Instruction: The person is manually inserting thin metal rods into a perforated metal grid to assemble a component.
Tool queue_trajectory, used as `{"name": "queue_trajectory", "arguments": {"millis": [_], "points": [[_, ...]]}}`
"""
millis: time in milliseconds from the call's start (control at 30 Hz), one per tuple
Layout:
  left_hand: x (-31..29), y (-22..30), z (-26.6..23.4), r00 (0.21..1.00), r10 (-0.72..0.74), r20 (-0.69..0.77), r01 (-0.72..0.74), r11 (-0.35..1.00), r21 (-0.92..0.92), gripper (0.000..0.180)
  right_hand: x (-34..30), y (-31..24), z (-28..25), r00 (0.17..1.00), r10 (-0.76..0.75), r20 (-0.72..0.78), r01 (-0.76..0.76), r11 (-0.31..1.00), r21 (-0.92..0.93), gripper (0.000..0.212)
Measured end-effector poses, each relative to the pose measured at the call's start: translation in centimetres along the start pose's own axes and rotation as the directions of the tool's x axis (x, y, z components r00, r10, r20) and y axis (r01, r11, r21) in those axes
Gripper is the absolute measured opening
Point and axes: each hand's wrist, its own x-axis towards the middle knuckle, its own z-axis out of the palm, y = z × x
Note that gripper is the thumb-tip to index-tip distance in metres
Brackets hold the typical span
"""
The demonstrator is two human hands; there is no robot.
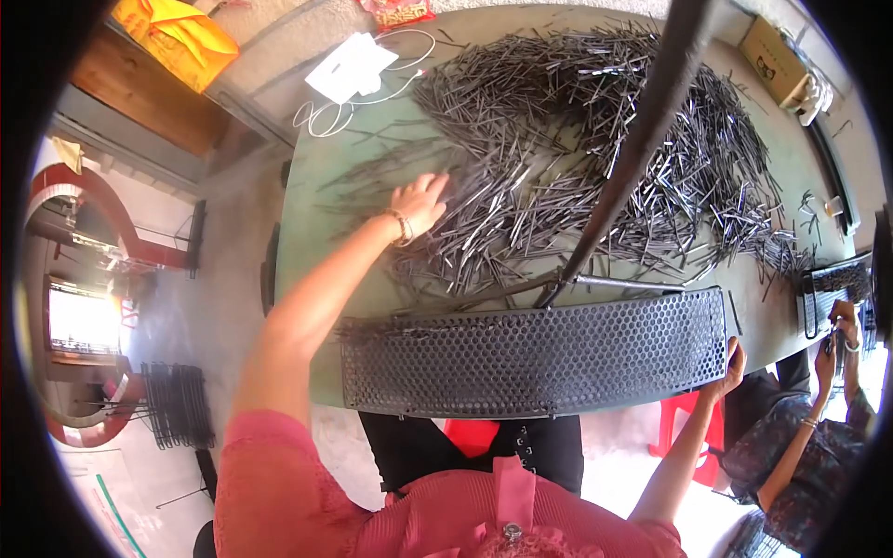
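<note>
Pink ribbed fabric of the wearer's top (423, 511) filled the lower edge, closest to the camera. Far to the left, a stack of black wire-like frames (177, 405) stood beyond the table, and a bright yellow plastic bag (191, 46) lay higher up. Next came the pale green tabletop with a curved edge (312, 200), bearing a flat white box with a white cable (352, 67) near its far left side. The bare left hand (421, 203), a bracelet (402, 228) at its wrist, was at the left edge of a broad heap of thin, dark, glossy strips (558, 112); its fingers were spread apart, with nothing visibly grasped, and strips beside it looked blurred. The heap covered much of the table's middle and right. Along the near edge lay a long dark-grey perforated panel (535, 358), with a thick dark rod (642, 149) slanting up behind it. At the panel's right end, the right hand (735, 367) touched the edge; how tightly it was closed could not be told. A red plastic stool (712, 432) stood below it. Farther right, a co-worker's hands (845, 321) were at a dark tray (823, 302), near the table's edge.
</note>
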Motion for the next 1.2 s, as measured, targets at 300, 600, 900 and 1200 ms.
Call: {"name": "queue_trajectory", "arguments": {"millis": [300,600,900,1200], "points": [[-1.5,3.5,-4.1,0.948,-0.224,0.226,0.241,0.969,-0.052,0.138,0.1,-1.9,-0.1,0.996,-0.081,0.027,0.084,0.991,-0.101,0.021],[3.3,-0.5,-2.9,0.930,-0.125,0.347,0.124,0.992,0.026,0.099,-0.2,-2.2,0.9,0.997,-0.072,0.021,0.073,0.995,-0.071,0.019],[1.5,4.9,-7.0,0.843,-0.070,0.533,0.082,0.997,0.001,0.136,0.2,-1.9,-0.1,0.993,-0.120,-0.008,0.118,0.986,-0.117,0.024],[3.2,6.7,-5.4,0.930,-0.243,0.276,0.194,0.962,0.194,0.076,0.0,-1.5,-0.2,0.996,-0.084,0.025,0.086,0.990,-0.108,0.021]]}}
